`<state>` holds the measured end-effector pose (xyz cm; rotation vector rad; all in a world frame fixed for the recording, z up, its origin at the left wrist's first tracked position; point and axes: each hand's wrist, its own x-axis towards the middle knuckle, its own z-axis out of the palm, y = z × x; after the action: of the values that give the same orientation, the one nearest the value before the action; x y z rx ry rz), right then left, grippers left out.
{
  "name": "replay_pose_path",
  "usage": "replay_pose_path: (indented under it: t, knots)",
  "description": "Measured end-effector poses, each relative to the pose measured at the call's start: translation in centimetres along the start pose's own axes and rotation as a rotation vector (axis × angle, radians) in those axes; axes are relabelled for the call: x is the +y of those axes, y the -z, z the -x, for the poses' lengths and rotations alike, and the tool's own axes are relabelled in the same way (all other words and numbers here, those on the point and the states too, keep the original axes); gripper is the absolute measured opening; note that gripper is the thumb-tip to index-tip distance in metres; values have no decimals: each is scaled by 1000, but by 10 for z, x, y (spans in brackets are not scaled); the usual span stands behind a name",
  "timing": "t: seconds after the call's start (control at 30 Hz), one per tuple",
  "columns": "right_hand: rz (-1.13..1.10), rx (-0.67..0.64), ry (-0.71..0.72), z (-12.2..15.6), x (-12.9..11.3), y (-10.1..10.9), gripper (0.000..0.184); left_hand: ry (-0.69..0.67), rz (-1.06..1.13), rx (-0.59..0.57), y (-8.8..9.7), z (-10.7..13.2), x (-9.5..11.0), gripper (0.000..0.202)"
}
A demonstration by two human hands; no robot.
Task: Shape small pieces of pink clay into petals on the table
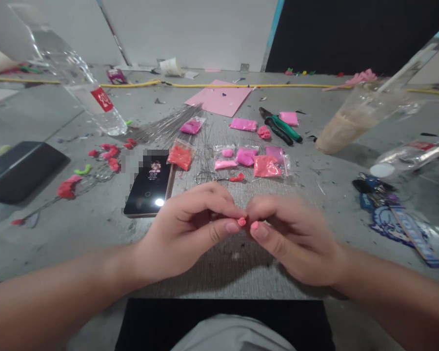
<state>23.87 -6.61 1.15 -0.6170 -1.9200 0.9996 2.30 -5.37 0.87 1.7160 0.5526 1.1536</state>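
Between the thumb and forefinger of my left hand is a small rolled piece of pink clay. My right hand pinches another little piece of pink clay close beside it, at the thumb tip. The fingertips of both hands nearly meet low over the table's front part. Just beyond them lie a red clay piece on a wire and a bag of coral clay. A phone with its screen lit lies by my left hand.
Pliers, a bundle of thin wires and pink paper lie farther back. A water bottle stands left, an iced drink cup right. Red clay pieces on wires lie left; keychains lie right.
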Motion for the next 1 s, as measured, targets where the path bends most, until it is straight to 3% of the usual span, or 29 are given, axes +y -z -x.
replay_pose_path:
  t: [0.27, 0.5, 1.0]
  knots:
    - [29, 4, 40, 0, 0, -2, 7, 73, 97, 4, -2, 4, 1, 16]
    - [60, 20, 53, -2, -1, -5, 7, 54, 147, 22, -3, 4, -2, 15]
    - [90, 6, 56, -2, -5, -3, 9, 144, 176, -70, -2, 8, -2, 18]
